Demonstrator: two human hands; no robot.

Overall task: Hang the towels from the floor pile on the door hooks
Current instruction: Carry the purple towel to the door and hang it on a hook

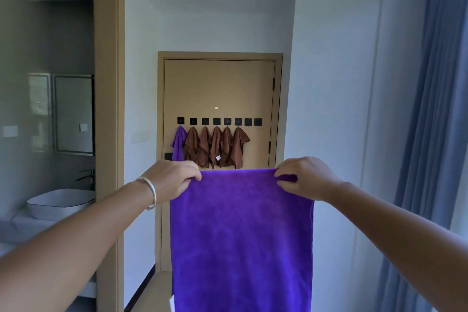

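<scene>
A purple towel [241, 235] hangs spread out in front of me, held by its two top corners. My left hand [172, 177] pinches the left corner and my right hand [304, 177] pinches the right corner. Straight ahead stands a tan door [220, 88] with a row of black square hooks [219, 121]. A small purple towel [178, 143] hangs from the leftmost hook, and several brown towels [215, 147] fill the hooks beside it. The two rightmost hooks [253, 122] are bare. The floor pile is hidden behind the held towel.
A wooden door frame [109, 109] on the left opens onto a bathroom with a white basin [60, 202] and a mirror [73, 114]. Blue curtains [435, 134] hang along the right side. White walls flank the short passage to the door.
</scene>
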